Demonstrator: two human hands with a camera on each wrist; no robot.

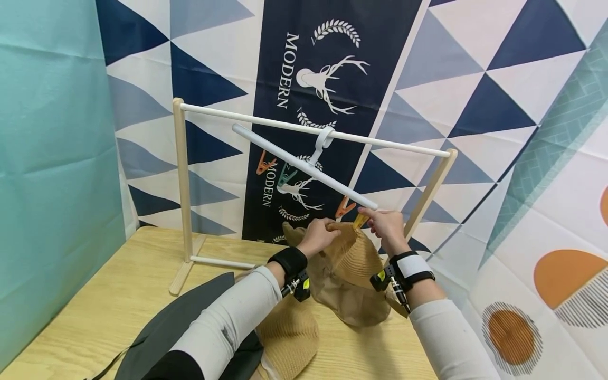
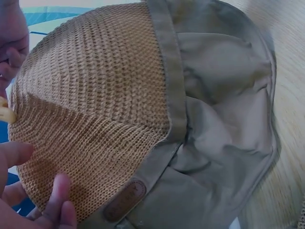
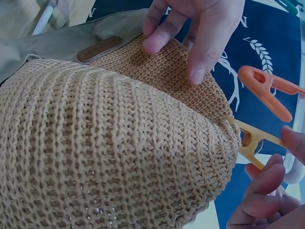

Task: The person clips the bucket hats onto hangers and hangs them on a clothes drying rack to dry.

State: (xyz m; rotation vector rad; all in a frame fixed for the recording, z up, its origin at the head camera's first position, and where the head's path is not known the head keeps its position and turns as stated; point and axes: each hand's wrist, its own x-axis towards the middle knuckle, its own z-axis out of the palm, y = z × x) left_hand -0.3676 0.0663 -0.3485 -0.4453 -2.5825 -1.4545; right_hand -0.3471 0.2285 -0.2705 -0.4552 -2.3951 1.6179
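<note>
A sun hat with a tan knitted crown [image 1: 355,253] and a khaki cloth brim [image 1: 349,295] is held up below the right end of a pale clip hanger [image 1: 304,164]. My left hand [image 1: 319,235] holds the crown near its top, thumb and fingers on the knit. My right hand [image 1: 387,228] pinches the handles of a yellow clip [image 3: 257,138] at the hanger's end. In the right wrist view the clip's jaws meet the crown's gathered tip. A brown label [image 2: 125,200] sits on the hat band.
The hanger hooks over the white rod [image 1: 266,120] of a wooden stand [image 1: 182,174]. Two orange clips [image 1: 264,163] and a green clip [image 1: 286,175] dangle from it. On the table [image 1: 142,264] lie a dark grey hat [image 1: 176,322] and another knitted hat [image 1: 290,338].
</note>
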